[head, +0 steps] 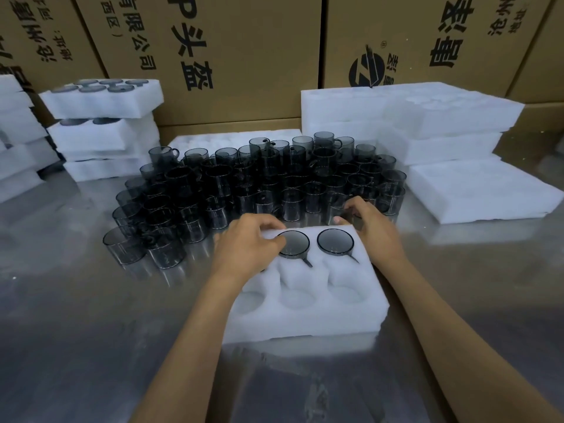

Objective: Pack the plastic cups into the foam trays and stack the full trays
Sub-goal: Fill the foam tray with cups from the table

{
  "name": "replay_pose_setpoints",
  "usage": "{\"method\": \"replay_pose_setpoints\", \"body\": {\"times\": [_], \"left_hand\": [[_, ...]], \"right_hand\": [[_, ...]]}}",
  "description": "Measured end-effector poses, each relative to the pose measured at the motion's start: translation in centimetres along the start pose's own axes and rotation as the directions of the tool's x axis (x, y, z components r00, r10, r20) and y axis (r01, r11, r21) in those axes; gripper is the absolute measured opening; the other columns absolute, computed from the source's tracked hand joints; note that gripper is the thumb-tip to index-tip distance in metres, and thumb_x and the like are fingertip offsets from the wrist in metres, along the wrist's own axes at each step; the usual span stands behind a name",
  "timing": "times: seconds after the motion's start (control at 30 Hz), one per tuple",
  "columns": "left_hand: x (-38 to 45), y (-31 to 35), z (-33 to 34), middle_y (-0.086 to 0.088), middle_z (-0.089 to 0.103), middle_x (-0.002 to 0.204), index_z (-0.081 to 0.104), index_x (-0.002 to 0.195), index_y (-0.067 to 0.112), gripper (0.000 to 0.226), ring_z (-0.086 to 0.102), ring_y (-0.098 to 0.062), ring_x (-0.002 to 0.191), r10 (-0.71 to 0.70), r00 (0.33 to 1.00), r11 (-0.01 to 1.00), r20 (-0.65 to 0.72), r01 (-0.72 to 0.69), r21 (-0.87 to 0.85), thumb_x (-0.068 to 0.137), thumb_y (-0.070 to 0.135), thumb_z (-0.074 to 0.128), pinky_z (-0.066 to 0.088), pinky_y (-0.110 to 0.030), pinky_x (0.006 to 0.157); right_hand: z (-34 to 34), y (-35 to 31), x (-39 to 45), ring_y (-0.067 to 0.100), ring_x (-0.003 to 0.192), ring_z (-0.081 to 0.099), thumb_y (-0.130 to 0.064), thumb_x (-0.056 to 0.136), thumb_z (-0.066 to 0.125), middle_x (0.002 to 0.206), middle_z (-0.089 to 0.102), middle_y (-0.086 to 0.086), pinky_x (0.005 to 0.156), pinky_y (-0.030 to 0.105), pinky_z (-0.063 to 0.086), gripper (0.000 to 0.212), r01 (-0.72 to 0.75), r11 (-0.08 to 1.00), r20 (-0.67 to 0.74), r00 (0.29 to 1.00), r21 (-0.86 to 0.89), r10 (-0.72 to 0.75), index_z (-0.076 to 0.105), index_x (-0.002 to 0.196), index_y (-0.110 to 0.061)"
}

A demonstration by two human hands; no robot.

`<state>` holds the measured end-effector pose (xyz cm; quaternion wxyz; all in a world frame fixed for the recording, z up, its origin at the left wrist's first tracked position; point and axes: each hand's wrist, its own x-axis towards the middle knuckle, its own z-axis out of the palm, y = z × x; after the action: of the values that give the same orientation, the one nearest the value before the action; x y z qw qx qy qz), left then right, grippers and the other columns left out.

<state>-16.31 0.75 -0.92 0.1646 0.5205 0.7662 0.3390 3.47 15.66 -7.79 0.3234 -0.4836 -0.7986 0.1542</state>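
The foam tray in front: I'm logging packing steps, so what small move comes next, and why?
Probably the right hand lifts a cup from the loose cups it reaches into and sets it in an empty pocket. The foam tray holds only two seated cups, with the near pockets open.

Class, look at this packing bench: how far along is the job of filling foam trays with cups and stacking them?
Done: a stack of filled trays stands at the far left. In hand: the foam tray in front holds two cups in its back row; the left hand rests at the left one, the right hand reaches to the loose cups. Left: its other pockets, dozens of loose cups, and the empty trays at right.
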Motion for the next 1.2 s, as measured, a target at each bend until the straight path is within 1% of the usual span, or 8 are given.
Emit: {"method": "replay_pose_setpoints", "body": {"times": [0.13,0.43,0.57,0.67,0.8,0.97,1.13,1.2], "left_hand": [[0.4,-0.8,-0.9,0.014,0.074,0.09,0.071,0.093,0.04,0.017,0.065,-0.013,0.059,-0.017,0.999,1.0,-0.038,0.017,-0.006,0.084,0.026,0.066,0.048,-0.05,0.098],[0.3,-0.4,-0.3,0.021,0.071,0.109,0.071,0.092,0.045,0.023,0.065,-0.01,0.049,0.074,0.997,0.997,0.013,-0.074,-0.036,0.087,0.023,0.067,0.059,-0.038,0.078],[0.2,-0.5,0.1,0.024,0.071,0.104,0.069,0.09,0.046,0.019,0.059,-0.004,0.042,0.069,0.998,0.998,-0.004,-0.069,-0.009,0.088,0.027,0.068,0.051,-0.046,0.096],[0.2,-0.2,0.0,0.021,0.071,0.102,0.072,0.099,0.041,0.019,0.068,-0.003,0.071,0.093,0.995,0.994,-0.039,-0.095,-0.048,0.089,0.025,0.069,0.046,-0.045,0.104],[-0.1,1.2,-0.2,0.013,0.067,0.109,0.062,0.129,0.032,0.047,0.061,-0.01,0.104,0.259,0.962,0.925,-0.086,-0.272,-0.264,0.088,0.012,0.072,0.045,-0.012,0.09],[-1.1,2.6,-0.1,0.018,0.057,0.131,0.05,0.141,0.039,0.064,0.054,0.0,0.114,0.48,0.871,0.812,-0.1,-0.485,-0.325,0.09,0.003,0.066,0.038,-0.004,0.087],[-1.2,3.0,0.1,0.016,0.069,0.109,0.067,0.12,0.026,0.037,0.062,0.002,0.104,0.428,0.903,0.823,-0.024,-0.401,-0.402,0.09,0.005,0.064,0.043,-0.007,0.082],[-1.0,2.8,0.1,0.012,0.073,0.101,0.07,0.111,0.023,0.023,0.065,0.0,0.099,0.392,0.917,0.85,0.076,-0.329,-0.412,0.091,0.012,0.068,0.046,-0.009,0.081]], "right_hand": [[-0.1,-0.1,-0.9,0.012,0.058,0.048,-0.051,0.09,0.06,0.067,0.051,-0.008,0.05,0.029,0.029,0.027,0.052,0.999,-0.037,0.998,0.013,-0.051,0.04,0.097,-0.034],[-2.1,-3.5,-3.4,0.012,0.074,0.065,-0.041,0.081,0.074,0.092,0.063,-0.011,0.071,0.041,0.056,0.031,0.121,0.868,-0.492,0.857,0.481,0.153,0.044,0.088,-0.036],[-3.4,-5.8,-5.1,0.019,0.076,0.067,-0.047,0.078,0.082,0.1,0.068,-0.007,0.074,0.046,0.057,0.044,0.176,0.791,-0.425,0.898,0.586,0.115,0.045,0.091,-0.028],[-3.7,-7.1,-6.2,0.014,0.086,0.068,-0.035,0.076,0.084,0.109,0.069,-0.012,0.076,0.038,0.056,0.053,0.262,0.812,-0.385,0.921,0.521,-0.05,0.046,0.112,-0.036],[-3.9,-7.8,-6.8,0.001,0.115,0.062,-0.025,0.075,0.08,0.131,0.059,-0.025,0.087,0.031,0.054,0.087,0.304,0.904,-0.293,0.931,0.3,-0.216,0.032,0.143,-0.049],[-4.2,-8.4,-7.2,0.008,0.112,0.06,-0.023,0.074,0.072,0.123,0.058,-0.023,0.089,0.041,0.054,0.071,0.298,0.932,-0.227,0.941,0.208,-0.25,0.043,0.136,-0.04],[-6.7,-8.2,-6.8,0.011,0.096,0.065,-0.016,0.07,0.073,0.102,0.066,-0.011,0.086,0.033,0.054,0.049,0.143,0.838,0.053,0.978,0.526,-0.2,0.055,0.113,-0.033],[-7.6,-7.7,-6.8,0.007,0.09,0.063,-0.027,0.065,0.071,0.098,0.069,-0.007,0.079,0.018,0.049,0.042,0.064,0.803,0.195,0.956,0.592,-0.22,0.059,0.105,-0.032]]}}
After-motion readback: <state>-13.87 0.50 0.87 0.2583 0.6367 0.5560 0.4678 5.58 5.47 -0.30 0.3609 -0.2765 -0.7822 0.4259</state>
